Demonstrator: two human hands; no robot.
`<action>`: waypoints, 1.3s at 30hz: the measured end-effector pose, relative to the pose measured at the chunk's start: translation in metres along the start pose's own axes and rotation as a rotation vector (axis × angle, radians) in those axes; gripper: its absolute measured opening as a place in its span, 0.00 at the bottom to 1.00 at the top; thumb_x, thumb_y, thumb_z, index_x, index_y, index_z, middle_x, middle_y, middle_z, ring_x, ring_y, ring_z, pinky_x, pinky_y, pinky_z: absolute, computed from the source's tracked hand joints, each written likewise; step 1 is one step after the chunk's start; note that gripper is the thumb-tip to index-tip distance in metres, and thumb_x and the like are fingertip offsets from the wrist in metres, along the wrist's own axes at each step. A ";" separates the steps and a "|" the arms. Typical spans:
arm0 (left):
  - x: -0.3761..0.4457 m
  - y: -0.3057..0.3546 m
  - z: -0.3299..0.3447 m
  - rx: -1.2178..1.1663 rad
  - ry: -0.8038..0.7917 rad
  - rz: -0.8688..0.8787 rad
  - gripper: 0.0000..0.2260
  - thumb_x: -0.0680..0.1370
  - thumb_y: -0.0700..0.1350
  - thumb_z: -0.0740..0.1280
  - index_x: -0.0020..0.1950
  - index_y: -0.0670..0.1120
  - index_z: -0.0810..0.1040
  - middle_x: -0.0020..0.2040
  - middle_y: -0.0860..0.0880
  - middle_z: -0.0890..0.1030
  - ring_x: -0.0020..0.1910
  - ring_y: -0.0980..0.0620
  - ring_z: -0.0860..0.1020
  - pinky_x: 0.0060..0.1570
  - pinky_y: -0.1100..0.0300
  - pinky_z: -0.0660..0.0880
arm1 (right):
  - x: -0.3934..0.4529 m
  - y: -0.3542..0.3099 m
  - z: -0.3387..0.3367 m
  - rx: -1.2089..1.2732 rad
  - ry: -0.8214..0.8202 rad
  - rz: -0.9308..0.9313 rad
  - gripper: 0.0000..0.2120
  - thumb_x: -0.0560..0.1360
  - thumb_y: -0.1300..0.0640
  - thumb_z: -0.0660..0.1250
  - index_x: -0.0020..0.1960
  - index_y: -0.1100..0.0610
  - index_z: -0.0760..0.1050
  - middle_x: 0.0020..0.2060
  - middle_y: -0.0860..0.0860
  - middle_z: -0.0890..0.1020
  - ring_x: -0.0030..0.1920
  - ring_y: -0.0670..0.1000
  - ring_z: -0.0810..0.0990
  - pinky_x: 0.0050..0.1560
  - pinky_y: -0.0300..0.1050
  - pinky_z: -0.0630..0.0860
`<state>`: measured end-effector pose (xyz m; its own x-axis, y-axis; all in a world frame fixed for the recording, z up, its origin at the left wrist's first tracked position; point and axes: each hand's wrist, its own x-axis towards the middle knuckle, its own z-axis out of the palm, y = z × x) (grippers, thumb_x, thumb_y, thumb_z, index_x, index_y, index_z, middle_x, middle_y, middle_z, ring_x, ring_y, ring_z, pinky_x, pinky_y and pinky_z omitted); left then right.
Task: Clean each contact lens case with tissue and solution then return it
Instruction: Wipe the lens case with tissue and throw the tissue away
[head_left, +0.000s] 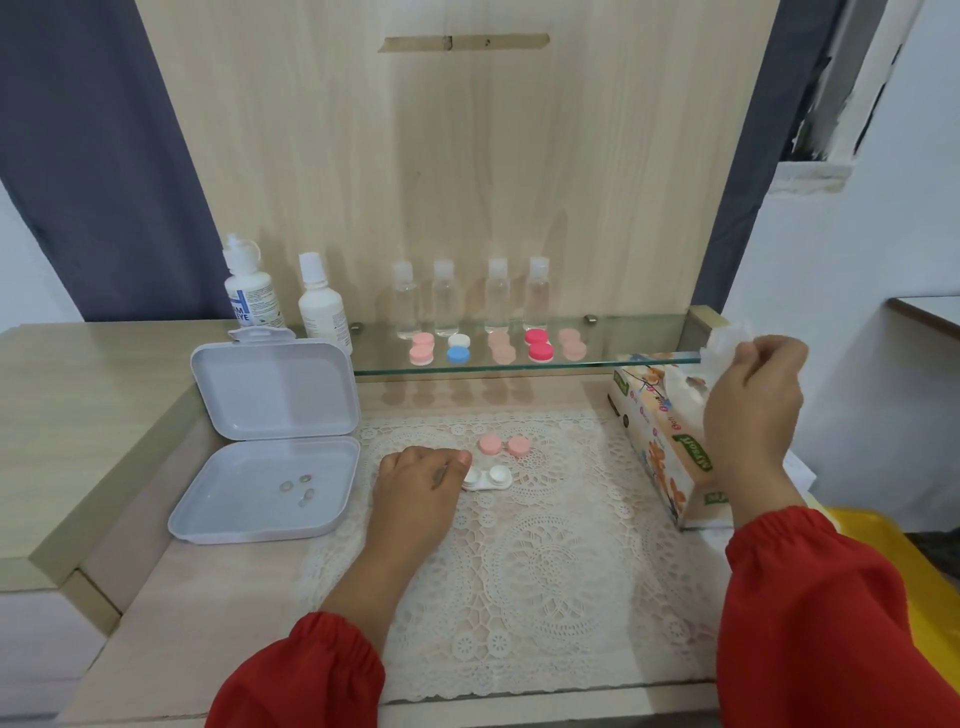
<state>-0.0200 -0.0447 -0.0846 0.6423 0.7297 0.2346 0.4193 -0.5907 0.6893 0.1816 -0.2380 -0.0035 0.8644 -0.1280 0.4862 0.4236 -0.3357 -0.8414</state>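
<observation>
A pale wood-grain back panel (467, 171) rises behind the vanity top (78, 374); dark blue curtains (104, 171) flank the panel, white wall (852, 260) to its right.

Open box (270, 441) lies left of mat (545, 571), tissue box (660, 447) right.

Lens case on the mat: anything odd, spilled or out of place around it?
Nothing spilled. The white lens case lies open on the lace mat, its two pink caps off just behind it; loose lenses sit in the open white box.
</observation>
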 end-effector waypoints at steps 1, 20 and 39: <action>0.000 0.000 0.000 -0.002 0.000 -0.003 0.15 0.81 0.56 0.57 0.60 0.54 0.80 0.59 0.52 0.77 0.61 0.52 0.65 0.59 0.60 0.60 | -0.003 -0.005 -0.002 0.061 0.040 -0.049 0.11 0.83 0.55 0.52 0.59 0.62 0.66 0.45 0.52 0.73 0.44 0.52 0.73 0.41 0.43 0.66; -0.001 -0.001 -0.003 0.073 -0.044 -0.005 0.17 0.76 0.46 0.66 0.65 0.49 0.77 0.64 0.53 0.74 0.65 0.52 0.63 0.59 0.65 0.59 | -0.151 -0.020 0.076 -0.213 -0.891 -0.560 0.11 0.78 0.59 0.61 0.50 0.60 0.82 0.46 0.53 0.75 0.44 0.52 0.76 0.43 0.46 0.73; 0.000 -0.004 -0.001 -0.071 -0.011 0.075 0.04 0.73 0.49 0.72 0.47 0.55 0.84 0.50 0.62 0.72 0.57 0.57 0.65 0.57 0.63 0.61 | -0.117 0.005 0.069 -0.097 -0.967 -0.171 0.14 0.77 0.60 0.66 0.61 0.50 0.80 0.54 0.49 0.78 0.57 0.49 0.75 0.61 0.42 0.70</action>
<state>-0.0220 -0.0426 -0.0868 0.6774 0.6804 0.2796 0.3241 -0.6172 0.7170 0.1019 -0.1602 -0.0809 0.6611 0.7328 0.1610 0.5768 -0.3591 -0.7337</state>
